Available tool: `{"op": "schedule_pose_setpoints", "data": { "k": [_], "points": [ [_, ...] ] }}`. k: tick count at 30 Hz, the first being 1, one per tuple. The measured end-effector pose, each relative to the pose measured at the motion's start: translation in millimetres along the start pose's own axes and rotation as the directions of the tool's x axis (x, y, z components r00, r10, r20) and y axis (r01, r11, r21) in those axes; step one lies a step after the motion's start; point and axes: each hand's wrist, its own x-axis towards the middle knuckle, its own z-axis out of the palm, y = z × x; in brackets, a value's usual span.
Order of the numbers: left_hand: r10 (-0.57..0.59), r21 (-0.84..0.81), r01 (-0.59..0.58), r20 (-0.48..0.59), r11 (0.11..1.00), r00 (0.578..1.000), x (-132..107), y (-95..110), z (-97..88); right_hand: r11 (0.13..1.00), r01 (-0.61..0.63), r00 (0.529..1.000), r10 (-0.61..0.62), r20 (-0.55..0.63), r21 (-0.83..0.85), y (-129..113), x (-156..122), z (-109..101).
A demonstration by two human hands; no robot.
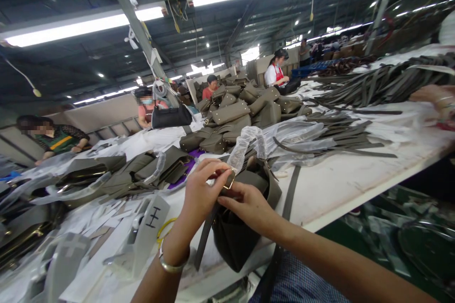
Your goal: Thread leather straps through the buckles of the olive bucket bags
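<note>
An olive-grey handbag (236, 241) stands at the table's front edge, close to my body. Above it, my left hand (201, 196) pinches a gold-coloured square buckle (229, 181) between thumb and fingers. From the right, my right hand (254, 208) meets it, fingers closed on the strap just below the buckle; the fingers partly hide this spot. A dark strap end (204, 241) dangles below my left hand. Clear wrinkled plastic wrap (249, 139) sticks up behind the buckle. Another strap (292, 189) lies on the table to the right of the bag.
A heap of similar bags (231, 113) fills the table's middle. More bags (138, 170) lie to the left, near white tool-like blocks (147, 229). Loose straps (384, 80) pile up at the right, beside another person's hand (432, 97). Several people sit along the far side.
</note>
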Motion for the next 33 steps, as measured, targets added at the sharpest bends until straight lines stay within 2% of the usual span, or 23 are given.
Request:
{"op": "schedule_pose_setpoints", "data": {
  "k": [2,4,8,10,13,14,16,18,20,23,25,27,28,30,33],
  "points": [
    [0.09,0.094,-0.093,0.034,0.991,0.995,2.1,-3.0,-7.0,1.0,0.017,1.0,-0.017,0.005,-0.012,0.2,1.4,0.2],
    [0.21,0.209,-0.229,0.108,0.951,0.972,4.9,-4.9,-13.6,0.999,0.02,1.0,-0.021,-0.006,-0.05,0.2,1.8,0.1],
    [0.417,0.354,-0.492,0.27,0.795,0.868,12.3,-3.4,-21.5,0.993,0.021,0.999,-0.025,-0.028,-0.119,1.0,1.2,-1.0],
    [0.456,0.414,-0.539,0.288,0.734,0.842,14.7,-1.5,-22.1,0.988,0.021,0.999,-0.026,-0.035,-0.152,1.5,0.7,-2.4],
    [0.491,0.49,-0.556,0.268,0.671,0.829,12.2,-1.6,-22.1,0.985,0.027,0.999,-0.035,-0.039,-0.171,1.2,0.5,-5.3],
    [0.52,0.498,-0.581,0.273,0.644,0.809,9.6,-2.9,-22.5,0.987,0.036,0.999,-0.041,-0.028,-0.156,1.0,0.7,-6.2],
    [0.574,0.488,-0.639,0.299,0.594,0.762,2.4,-7.2,-24.1,0.995,0.058,0.998,-0.058,0.001,-0.082,1.2,1.4,-7.9],
    [0.581,0.465,-0.664,0.332,0.586,0.744,-6.5,-12.8,-26.0,0.997,0.066,0.998,-0.067,0.009,0.032,3.3,2.3,-9.0],
    [0.51,0.446,-0.609,0.333,0.656,0.793,-16.3,-18.3,-26.8,0.989,0.053,0.999,-0.052,-0.006,0.139,7.7,2.8,-10.1],
    [0.299,0.328,-0.395,0.306,0.858,0.904,-33.9,-26.0,-24.9,0.981,0.001,1.0,-0.004,0.013,0.195,13.7,1.2,-12.9],
    [0.112,0.177,-0.165,0.276,0.97,0.955,-49.1,-31.7,-22.0,0.995,-0.02,0.999,0.015,0.049,0.097,13.0,-3.1,-15.7],
    [-0.072,0.003,0.073,0.242,0.997,0.968,-66.9,-38.3,-19.3,0.989,0.005,0.997,0.007,0.079,-0.148,7.9,-11.1,-18.4],
    [-0.14,-0.073,0.161,0.238,0.984,0.961,-75.9,-41.7,-18.4,0.95,0.039,0.995,-0.01,0.096,-0.309,4.7,-16.8,-19.0],
    [-0.2,-0.145,0.245,0.27,0.959,0.942,-91.0,-47.3,-18.1,0.783,0.116,0.989,-0.037,0.141,-0.611,-0.1,-30.8,-17.9],
    [-0.167,-0.074,0.208,0.367,0.975,0.915,-98.5,-50.3,-21.5,0.502,0.219,0.97,-0.022,0.241,-0.837,2.8,-50.5,-12.9]
  ]
}}
